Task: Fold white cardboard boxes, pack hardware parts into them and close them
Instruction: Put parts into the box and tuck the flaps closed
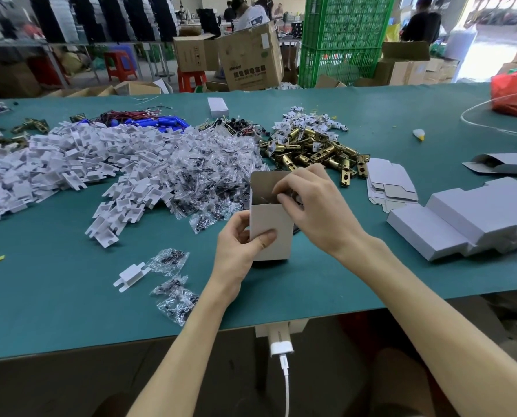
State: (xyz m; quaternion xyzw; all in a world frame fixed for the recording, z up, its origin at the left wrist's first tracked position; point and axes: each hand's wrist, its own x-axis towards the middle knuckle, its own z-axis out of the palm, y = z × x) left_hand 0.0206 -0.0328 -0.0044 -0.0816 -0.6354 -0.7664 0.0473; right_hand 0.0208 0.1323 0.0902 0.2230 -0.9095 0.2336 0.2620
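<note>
White box (pixel 273 236) upright, mouth up, at the near middle of the bench (pixel 70 296).
Left grip (pixel 236 254) clamps its lower left side, thumb across the front. Right grip (pixel 314 203), above it, is nearer the open mouth, fingers curled in; whether they pinch a part or flap, I cannot tell.

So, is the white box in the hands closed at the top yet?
No, the white box has its top flap standing open, and the right hand has fingers at the opening.
</note>
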